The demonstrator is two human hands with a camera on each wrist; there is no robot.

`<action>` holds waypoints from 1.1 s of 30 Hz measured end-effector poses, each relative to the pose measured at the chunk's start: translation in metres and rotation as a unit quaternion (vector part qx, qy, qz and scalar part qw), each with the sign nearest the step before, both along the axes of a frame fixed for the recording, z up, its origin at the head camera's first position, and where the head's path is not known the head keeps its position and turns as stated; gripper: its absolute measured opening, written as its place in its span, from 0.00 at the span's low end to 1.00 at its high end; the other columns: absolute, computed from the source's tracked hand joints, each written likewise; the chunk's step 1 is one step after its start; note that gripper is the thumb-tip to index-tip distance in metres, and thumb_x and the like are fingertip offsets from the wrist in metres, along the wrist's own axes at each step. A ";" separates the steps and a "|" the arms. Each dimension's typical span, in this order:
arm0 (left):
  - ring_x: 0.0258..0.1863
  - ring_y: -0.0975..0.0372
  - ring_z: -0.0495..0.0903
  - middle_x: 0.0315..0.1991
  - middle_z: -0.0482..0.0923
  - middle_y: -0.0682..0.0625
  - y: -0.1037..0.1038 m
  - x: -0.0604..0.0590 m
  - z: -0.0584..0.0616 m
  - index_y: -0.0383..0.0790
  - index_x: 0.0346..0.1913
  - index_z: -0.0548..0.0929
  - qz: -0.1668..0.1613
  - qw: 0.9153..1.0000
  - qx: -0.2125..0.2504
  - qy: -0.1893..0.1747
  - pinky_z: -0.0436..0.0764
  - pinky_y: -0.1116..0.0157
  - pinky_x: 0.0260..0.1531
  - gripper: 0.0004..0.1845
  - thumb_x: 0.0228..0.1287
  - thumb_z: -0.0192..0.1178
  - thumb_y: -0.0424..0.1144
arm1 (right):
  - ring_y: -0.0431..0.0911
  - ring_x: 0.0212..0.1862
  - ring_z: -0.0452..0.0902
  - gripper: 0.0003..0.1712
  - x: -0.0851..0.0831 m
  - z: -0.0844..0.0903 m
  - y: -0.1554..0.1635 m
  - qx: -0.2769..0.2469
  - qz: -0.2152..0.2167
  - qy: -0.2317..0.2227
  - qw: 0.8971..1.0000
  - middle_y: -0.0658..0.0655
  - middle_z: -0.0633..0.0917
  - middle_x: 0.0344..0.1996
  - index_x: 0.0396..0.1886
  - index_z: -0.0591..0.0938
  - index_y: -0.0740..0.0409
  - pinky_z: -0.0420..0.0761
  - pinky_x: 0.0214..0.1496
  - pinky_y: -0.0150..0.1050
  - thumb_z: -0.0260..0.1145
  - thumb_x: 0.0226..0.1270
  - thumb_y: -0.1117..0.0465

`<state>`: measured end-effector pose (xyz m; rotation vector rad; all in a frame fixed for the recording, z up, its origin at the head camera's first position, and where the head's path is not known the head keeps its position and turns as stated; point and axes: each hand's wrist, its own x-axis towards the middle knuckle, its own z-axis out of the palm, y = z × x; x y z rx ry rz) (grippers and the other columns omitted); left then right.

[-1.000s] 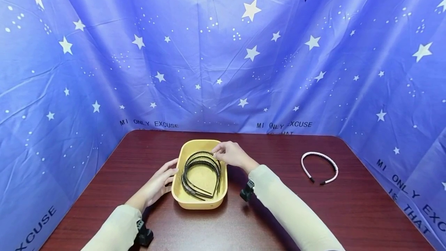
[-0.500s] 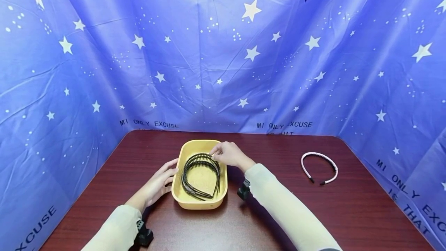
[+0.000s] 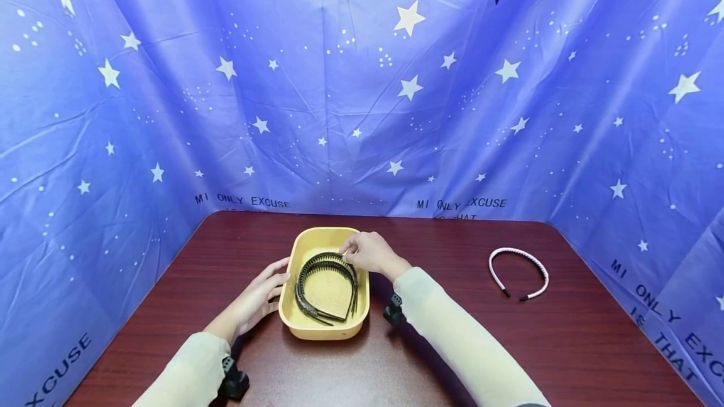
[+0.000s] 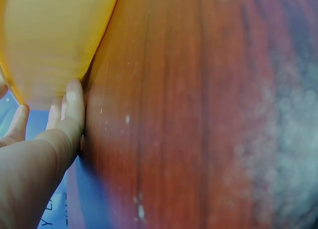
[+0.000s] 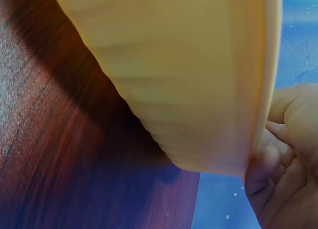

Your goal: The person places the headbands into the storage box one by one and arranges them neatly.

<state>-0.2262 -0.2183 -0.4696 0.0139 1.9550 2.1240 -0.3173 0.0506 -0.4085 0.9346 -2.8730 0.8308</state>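
Observation:
A yellow plastic box (image 3: pixel 323 333) stands on the table with several black toothed headbands (image 3: pixel 300 287) lying nested inside it. My left hand (image 3: pixel 257 297) rests its extended fingers against the box's left outer wall; the left wrist view shows the fingertips (image 4: pixel 74 92) low on that wall. Over the right rim reaches my right hand (image 3: pixel 373 252), its thumb and fingers pinching the upper right part of a black headband. In the right wrist view the box's wall (image 5: pixel 184 85) hides the headbands, and the curled right fingers show just past the rim.
A pale pink and black headband (image 3: pixel 511 249) lies apart on the right side of the dark red wooden table (image 3: pixel 441 344). Blue star-printed cloth (image 3: pixel 362 99) hangs behind the table and along both sides.
My right hand has moved slightly left and down, lowering the pinched headband closer onto the others in the box. My left hand and the box have stayed in place.

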 end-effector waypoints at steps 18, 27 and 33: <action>0.57 0.53 0.76 0.63 0.72 0.39 0.000 -0.001 0.000 0.50 0.77 0.57 0.000 1.000 -0.003 -0.001 0.78 0.53 0.52 0.31 0.77 0.52 0.44 | 0.36 0.32 0.79 0.05 -0.003 -0.008 0.000 -0.004 -0.004 -0.013 1.000 0.42 0.85 0.26 0.38 0.89 0.52 0.79 0.42 0.34 0.73 0.61 0.62; 0.57 0.53 0.76 0.64 0.71 0.39 0.001 0.000 0.001 0.50 0.77 0.57 -0.001 1.000 -0.003 0.000 0.78 0.53 0.52 0.31 0.76 0.53 0.45 | 0.36 0.32 0.79 0.06 -0.001 -0.009 0.000 -0.007 -0.006 -0.009 1.000 0.42 0.85 0.27 0.38 0.88 0.52 0.78 0.40 0.33 0.73 0.61 0.62; 0.57 0.53 0.76 0.64 0.71 0.38 0.000 0.000 0.001 0.50 0.78 0.56 -0.004 1.000 -0.003 0.003 0.78 0.53 0.52 0.32 0.76 0.53 0.45 | 0.36 0.32 0.79 0.06 0.000 -0.010 0.001 -0.019 -0.004 -0.008 1.000 0.42 0.85 0.27 0.38 0.89 0.52 0.78 0.40 0.32 0.73 0.61 0.61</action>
